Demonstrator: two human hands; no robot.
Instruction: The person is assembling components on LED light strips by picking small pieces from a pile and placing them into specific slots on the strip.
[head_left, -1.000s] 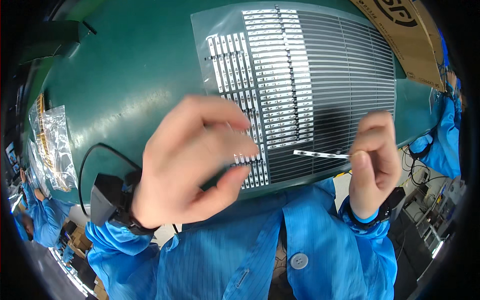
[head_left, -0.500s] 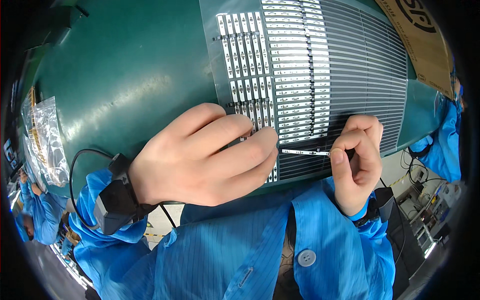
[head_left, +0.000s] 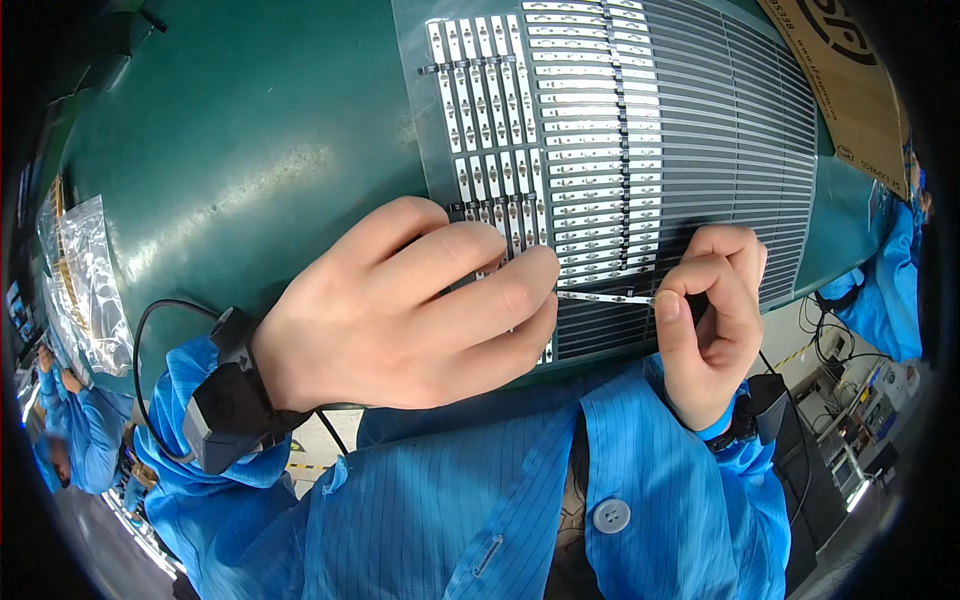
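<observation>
A thin white LED strip (head_left: 607,297) with small dark parts lies across the near rows of a sheet. My right hand (head_left: 712,320) pinches its right end between thumb and forefinger, other fingers curled. The strip's left end meets the curled fingers of my left hand (head_left: 415,310), whose fingertips are hidden under the knuckles; what they hold cannot be seen. Beneath both hands lies a clear-edged sheet with dark slots (head_left: 740,130). Horizontal white strips (head_left: 585,140) fill its middle column, and upright white strips (head_left: 485,90) with black connectors stand in its left part.
The green table (head_left: 260,120) spreads to the left, with a clear plastic bag (head_left: 92,285) at its far left edge. A cardboard box (head_left: 845,95) sits at the upper right. Other people in blue sleeves show at both sides. A black cable (head_left: 145,350) loops by my left wrist.
The strip in my right hand has shifted slightly left and up, and its left end now reaches my left fingers. The left hand has risen slightly.
</observation>
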